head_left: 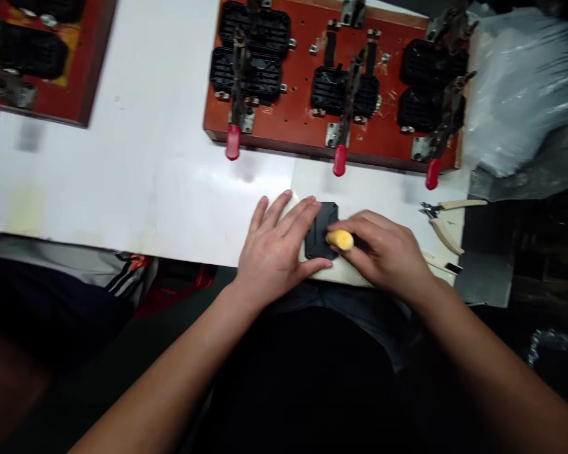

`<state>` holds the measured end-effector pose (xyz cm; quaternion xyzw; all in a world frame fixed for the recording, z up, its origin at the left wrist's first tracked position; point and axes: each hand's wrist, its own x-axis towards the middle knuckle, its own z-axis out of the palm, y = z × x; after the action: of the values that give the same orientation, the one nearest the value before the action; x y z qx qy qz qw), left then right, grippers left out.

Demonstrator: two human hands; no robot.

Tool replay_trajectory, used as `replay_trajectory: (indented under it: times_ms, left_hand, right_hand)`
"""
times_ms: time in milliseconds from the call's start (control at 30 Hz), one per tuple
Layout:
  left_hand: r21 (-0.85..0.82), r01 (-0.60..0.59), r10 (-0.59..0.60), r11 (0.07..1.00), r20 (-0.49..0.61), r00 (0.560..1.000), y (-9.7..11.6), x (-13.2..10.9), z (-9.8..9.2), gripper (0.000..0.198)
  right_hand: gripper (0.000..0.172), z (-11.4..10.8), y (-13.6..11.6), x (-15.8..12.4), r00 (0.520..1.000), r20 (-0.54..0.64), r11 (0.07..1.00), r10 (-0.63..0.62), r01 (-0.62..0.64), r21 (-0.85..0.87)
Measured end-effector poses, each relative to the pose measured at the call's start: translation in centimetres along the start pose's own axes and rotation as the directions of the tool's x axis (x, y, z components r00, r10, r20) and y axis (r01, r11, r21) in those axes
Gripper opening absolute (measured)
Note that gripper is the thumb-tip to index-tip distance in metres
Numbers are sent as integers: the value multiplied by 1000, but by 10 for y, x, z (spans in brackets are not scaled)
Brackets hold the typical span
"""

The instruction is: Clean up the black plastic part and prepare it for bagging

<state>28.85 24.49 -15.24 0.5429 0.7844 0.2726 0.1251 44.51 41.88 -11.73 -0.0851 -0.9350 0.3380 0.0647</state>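
A flat black plastic cover (322,230) with cut corners lies on a pale mat at the table's front edge. My left hand (277,246) lies over its left side, palm down, fingers stretched out and spread. The index fingertip is at the cover's top edge and the thumb at its lower edge. My right hand (383,246) is closed around a tool with a yellow handle (341,239). The handle's end points up toward me over the cover's right side; the tool's tip is hidden, so its kind cannot be told.
Beyond my hands, a red-brown fixture board (293,129) carries several black housings under toggle clamps with red handles (339,161). Another such board (82,94) stands far left. Side cutters (442,211) lie at right, near plastic bags (515,94). Another person's clothed leg (76,284) shows at left.
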Motion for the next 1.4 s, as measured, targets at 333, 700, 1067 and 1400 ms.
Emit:
replay_trajectory:
  times_ms: [333,700,1067,1400]
  left_hand:
    - [49,-9,10,999,-11,1000,0,2,1,92]
    - [78,-33,36,996,-40,999,-1,1,1,87]
    - [91,-42,46,995,-38,998,0,1,4,85]
    - [107,-44,49,993,-45,998,-1,1,5,85]
  right_hand:
    - [15,3,15,20,992,-123,999,13,-18,-38]
    - [18,13,22,23,928,-330,978,174,-201,-48]
    - [18,22,9,25,945,-278,985,172,-175,16]
    - [24,15,13,32,933,-296,977,206,-211,17]
